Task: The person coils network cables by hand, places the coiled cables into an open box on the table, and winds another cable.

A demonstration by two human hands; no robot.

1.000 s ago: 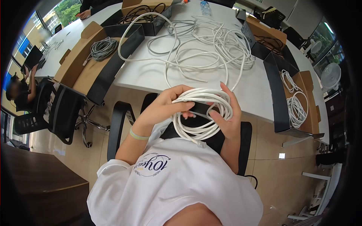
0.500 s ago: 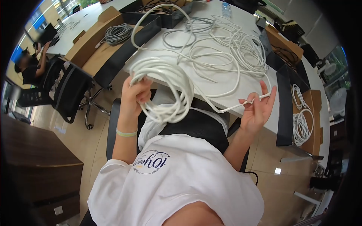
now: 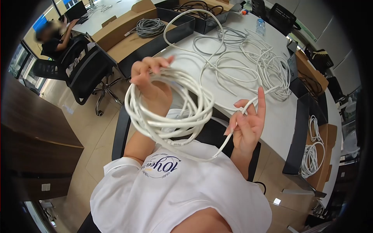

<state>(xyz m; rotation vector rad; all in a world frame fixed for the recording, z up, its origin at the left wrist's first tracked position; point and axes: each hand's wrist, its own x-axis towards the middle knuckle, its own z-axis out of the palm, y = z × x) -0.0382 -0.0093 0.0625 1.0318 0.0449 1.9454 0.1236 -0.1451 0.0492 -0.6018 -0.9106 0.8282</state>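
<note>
My left hand (image 3: 151, 77) is hooked through a coil of white cable (image 3: 171, 126), with fingers curled around its upper left side. The coil hangs tilted in front of my chest as several loose loops. A strand runs from the bottom of the coil to my right hand (image 3: 248, 126), which pinches the cable between thumb and fingers while the index finger points up. Beyond that hand, the cable leads back to a tangled pile of white cable (image 3: 272, 73) on the white table (image 3: 278, 120).
An open box (image 3: 163, 44) holding a grey cable coil (image 3: 150, 28) stands at the back left. At the right, another box (image 3: 301, 136) contains white coils (image 3: 312, 159). A water bottle (image 3: 260, 27) is at the back. Another person (image 3: 54, 40) sits at the far left beside black chairs (image 3: 91, 72).
The left hand has turned, with its fingers now raised over the coil, which hangs lower and wider. My right hand has moved left toward the coil, drawing the cable with it. The view has shifted.
</note>
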